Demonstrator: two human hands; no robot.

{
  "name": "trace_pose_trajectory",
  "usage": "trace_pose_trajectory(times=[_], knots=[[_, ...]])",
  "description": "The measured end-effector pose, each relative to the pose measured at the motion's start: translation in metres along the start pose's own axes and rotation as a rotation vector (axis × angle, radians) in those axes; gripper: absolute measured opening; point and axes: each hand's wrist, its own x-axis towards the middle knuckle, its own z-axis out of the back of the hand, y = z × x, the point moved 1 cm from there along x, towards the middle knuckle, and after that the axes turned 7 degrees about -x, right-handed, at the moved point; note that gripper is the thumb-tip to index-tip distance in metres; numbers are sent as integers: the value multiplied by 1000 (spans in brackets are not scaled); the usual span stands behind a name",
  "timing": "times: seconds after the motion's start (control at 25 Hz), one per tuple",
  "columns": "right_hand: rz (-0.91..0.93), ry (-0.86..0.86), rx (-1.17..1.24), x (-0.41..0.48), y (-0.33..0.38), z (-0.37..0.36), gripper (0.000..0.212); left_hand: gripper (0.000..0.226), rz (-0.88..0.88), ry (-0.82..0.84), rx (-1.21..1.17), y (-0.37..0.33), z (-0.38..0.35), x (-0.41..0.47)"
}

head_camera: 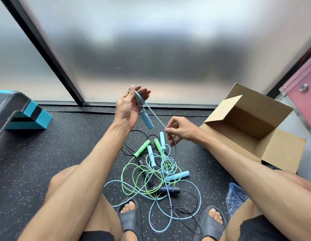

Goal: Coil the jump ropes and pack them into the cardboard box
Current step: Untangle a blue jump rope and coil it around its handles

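Blue rope (138, 100): loops pinned under left hand (127, 106) thumb, centre frame; handle (146, 119) hangs below. Right hand (181, 131) pinches the trailing cord, lower right.

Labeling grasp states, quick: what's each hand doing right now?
Left hand: holds the blue jump rope near its handle.
Right hand: pinches the same rope's cord.

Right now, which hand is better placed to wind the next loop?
Right: the right hand pinches the free blue cord; the left hand is occupied holding its wound loops and handle.
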Motion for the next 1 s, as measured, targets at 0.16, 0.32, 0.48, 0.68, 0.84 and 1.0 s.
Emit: trace_pose_trajectory(times=[0.16,0.32,0.48,0.68,0.84,1.0], knots=[[78,29,-150,-3,5,-7,11,21,-124,-24,274,7,4,2],[222,-51,-293,-7,16,-11,11,27,-229,69,864,16,6,0],[351,-189,-297,-9,20,-4,12,32,-48,270,1207,20,3,-6],[427,-404,-275,-8,24,13,12,45,305,441,1154,29,-5,-10],[373,-451,-176,-5,21,20,17,45,439,479,883,27,-10,-17],[270,-383,-16,3,15,22,18,44,507,515,517,21,-13,-17]])
